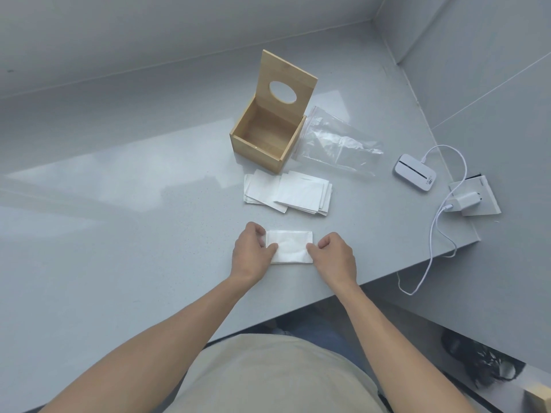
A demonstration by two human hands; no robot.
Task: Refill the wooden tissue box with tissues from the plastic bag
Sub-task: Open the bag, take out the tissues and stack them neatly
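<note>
White folded tissue lies long axis left-right; left hand, right hand grip pinching ends.

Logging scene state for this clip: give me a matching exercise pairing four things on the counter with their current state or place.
Things:
1. box
2. bag
3. tissue pile
4. folded tissue

States:
A. pinched at both ends, by the left hand and the right hand
B. lid up, nothing inside
C. lying flat right of the box, looks empty
D. loose on the counter between the box and the hands

Pairs: 1-B, 2-C, 3-D, 4-A
</note>
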